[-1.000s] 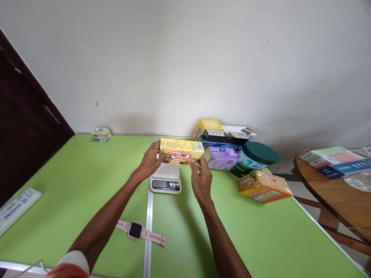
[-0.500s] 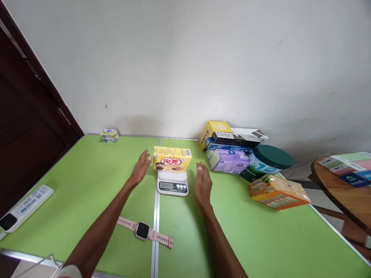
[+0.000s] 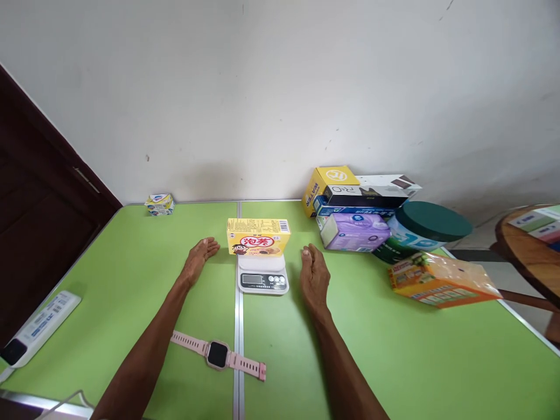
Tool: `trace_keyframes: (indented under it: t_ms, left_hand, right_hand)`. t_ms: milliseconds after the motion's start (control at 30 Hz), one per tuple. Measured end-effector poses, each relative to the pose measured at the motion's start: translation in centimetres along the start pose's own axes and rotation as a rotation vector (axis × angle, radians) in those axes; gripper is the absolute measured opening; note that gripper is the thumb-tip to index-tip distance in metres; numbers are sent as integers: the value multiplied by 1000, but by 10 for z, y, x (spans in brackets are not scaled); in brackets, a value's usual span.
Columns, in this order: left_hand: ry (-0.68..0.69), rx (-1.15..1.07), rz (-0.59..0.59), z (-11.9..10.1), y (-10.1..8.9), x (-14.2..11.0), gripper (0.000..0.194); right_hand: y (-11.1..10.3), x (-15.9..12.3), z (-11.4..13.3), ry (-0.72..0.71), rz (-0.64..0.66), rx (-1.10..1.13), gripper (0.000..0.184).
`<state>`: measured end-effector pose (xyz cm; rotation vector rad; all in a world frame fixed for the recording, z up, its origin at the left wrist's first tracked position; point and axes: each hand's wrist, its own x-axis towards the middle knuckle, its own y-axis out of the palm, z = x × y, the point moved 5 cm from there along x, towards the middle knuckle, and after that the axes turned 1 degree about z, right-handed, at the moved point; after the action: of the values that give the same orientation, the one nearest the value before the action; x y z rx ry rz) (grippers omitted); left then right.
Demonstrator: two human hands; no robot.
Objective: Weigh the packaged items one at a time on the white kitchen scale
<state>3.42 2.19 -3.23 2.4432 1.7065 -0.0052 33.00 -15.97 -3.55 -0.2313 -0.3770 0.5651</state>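
A yellow snack box stands on the white plate of a kitchen scale, whose dark panel with display and buttons faces me. To the left of the box, apart from it, my left hand rests low over the table with fingers stretched out and nothing in it. My right hand is on the other side, right of the scale and not touching it, fingers loosely extended and slightly curved, also holding nothing. Nearer to me, between my forearms, lies a pink-strapped smartwatch.
On the green folding table, a small yellow-white box sits back left and a white device at the left edge. Back right are stacked boxes, a purple tissue pack, a green-lidded tub and an orange package.
My left hand has moved left and lower, away from the box. My right hand has shifted slightly right. The box stays on the scale, and the camera view has shifted a little.
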Motion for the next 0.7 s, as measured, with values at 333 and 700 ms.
trace_keyframes:
  t_ms: [333,700]
  left_hand:
    - [26,230,23,-19,12,-18,75]
    - [191,457,58,-46,53,-47,92]
  right_hand:
    - [-5,-9,19,5,1,101,67]
    - [6,-9,59,92,94,198,77]
